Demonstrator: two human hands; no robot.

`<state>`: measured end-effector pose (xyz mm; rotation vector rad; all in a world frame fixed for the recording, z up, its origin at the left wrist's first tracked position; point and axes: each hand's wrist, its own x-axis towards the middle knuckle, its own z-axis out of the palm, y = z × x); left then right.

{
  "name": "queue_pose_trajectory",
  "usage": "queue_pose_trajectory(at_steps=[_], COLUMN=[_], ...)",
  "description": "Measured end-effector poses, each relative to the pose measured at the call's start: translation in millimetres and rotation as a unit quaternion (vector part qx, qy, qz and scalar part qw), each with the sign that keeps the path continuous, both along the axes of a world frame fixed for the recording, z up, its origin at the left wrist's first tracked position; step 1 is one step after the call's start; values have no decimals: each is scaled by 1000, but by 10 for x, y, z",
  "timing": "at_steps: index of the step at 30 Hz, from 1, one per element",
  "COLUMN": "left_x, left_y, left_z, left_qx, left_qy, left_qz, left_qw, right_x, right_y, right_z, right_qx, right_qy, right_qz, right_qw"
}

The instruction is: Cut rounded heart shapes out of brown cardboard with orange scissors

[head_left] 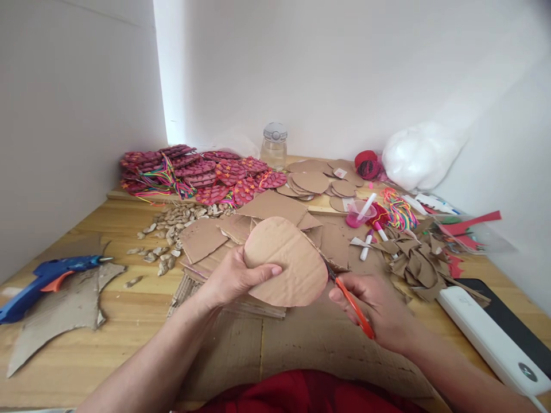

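My left hand (pixel 235 278) is closed on a rounded, heart-like piece of brown cardboard (pixel 288 261), thumb on top, holding it above the table. My right hand (pixel 372 304) grips red-handled scissors (pixel 350 301), whose blades meet the right edge of the cardboard piece. Under both hands lie flat cardboard sheets (pixel 275 209) and a stack of cut cardboard.
A blue glue gun (pixel 43 278) lies at the left on a cardboard scrap. Peanut shells (pixel 172 226), red decorated pieces (pixel 202 172), a clear jar (pixel 274 143), cardboard rounds (pixel 312 180), coloured strings (pixel 398 209), cardboard offcuts (pixel 415 261), a white bag (pixel 419 155) and a white device (pixel 495 338) surround the work.
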<state>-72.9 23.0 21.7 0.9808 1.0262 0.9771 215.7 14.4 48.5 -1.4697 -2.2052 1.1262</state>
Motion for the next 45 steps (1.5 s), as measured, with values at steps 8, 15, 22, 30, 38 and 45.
queue_pose_trajectory(at_steps=[8, 15, 22, 30, 38, 45], left_x=[-29, -31, 29, 23, -16, -35], left_y=[14, 19, -22, -7, 1, 3], left_z=[-19, -32, 12, -12, 17, 16], left_qx=[2, 1, -5, -18, -18, -19], left_qy=[17, 16, 26, 6, 31, 32], left_qz=[-2, -10, -45, -42, -36, -47], left_qw=[1000, 1000, 999, 999, 999, 998], right_x=[58, 51, -1, 32, 14, -20], right_y=[19, 5, 31, 8, 14, 8], right_z=[-20, -34, 28, -48, 24, 88], right_qx=[16, -16, -114, -148, -153, -141], right_qy=[-46, -37, 45, 98, 93, 82], right_qz=[3, -10, 3, -12, -6, 6], right_qw=[999, 999, 992, 984, 984, 987])
